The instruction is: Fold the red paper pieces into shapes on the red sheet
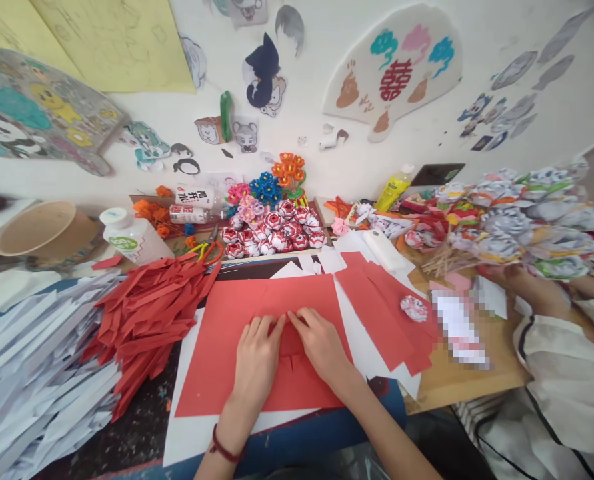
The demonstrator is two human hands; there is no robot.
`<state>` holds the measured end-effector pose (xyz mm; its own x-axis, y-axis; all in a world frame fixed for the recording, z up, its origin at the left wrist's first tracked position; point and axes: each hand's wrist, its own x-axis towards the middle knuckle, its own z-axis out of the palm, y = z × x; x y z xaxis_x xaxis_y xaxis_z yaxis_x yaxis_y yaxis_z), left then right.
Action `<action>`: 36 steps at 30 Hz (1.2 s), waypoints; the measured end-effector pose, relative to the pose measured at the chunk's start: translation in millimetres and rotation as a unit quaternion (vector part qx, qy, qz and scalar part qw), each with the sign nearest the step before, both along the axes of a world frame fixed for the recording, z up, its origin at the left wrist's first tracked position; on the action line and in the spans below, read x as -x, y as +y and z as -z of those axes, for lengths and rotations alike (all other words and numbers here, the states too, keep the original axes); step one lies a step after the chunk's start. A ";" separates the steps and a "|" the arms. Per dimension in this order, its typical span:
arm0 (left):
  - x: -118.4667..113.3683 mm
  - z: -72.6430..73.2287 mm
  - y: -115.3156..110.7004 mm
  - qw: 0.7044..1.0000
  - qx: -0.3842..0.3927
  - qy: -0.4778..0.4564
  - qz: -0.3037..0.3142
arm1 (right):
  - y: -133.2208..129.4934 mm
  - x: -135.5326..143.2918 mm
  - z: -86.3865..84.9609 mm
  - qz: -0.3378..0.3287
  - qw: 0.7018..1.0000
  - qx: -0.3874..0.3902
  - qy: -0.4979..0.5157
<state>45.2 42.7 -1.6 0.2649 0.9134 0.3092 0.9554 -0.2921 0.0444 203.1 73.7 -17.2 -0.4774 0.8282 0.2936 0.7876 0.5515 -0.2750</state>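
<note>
A large sheet of red paper (217, 360) lies in front of me, over white sheets (179, 400). On it is a small folded piece of red paper (291, 343), its lower edge showing between my hands. My left hand (259, 343) pinches this piece near its top, index finger and thumb close together. Opposite it, my right hand (319, 340) is closed on the same piece from the right, with the fingertips of both hands almost touching. My fingers hide part of the piece. A dark red bracelet (225, 445) circles my left wrist.
Folded red strips (151, 320) and white strips (41, 373) are heaped at left. More red sheets (377, 307) lie at right. Behind are red-and-white paper flowers (277, 230), scissors (209, 250) and a white bottle (131, 233). Another person's clothing (561, 380) shows at far right.
</note>
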 end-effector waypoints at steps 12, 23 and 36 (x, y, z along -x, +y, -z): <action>7.9 -3.4 0.7 0.996 0.014 0.082 0.019 | 3.2 -5.5 -3.7 -0.030 0.999 -0.003 0.011; 2.7 -1.9 0.0 0.990 0.022 0.134 0.034 | 2.2 -4.6 -5.8 -0.026 0.999 -0.015 -0.040; -4.9 -2.8 -20.3 0.991 0.015 0.134 -0.015 | -1.8 0.9 -11.8 -0.006 0.995 -0.013 -0.099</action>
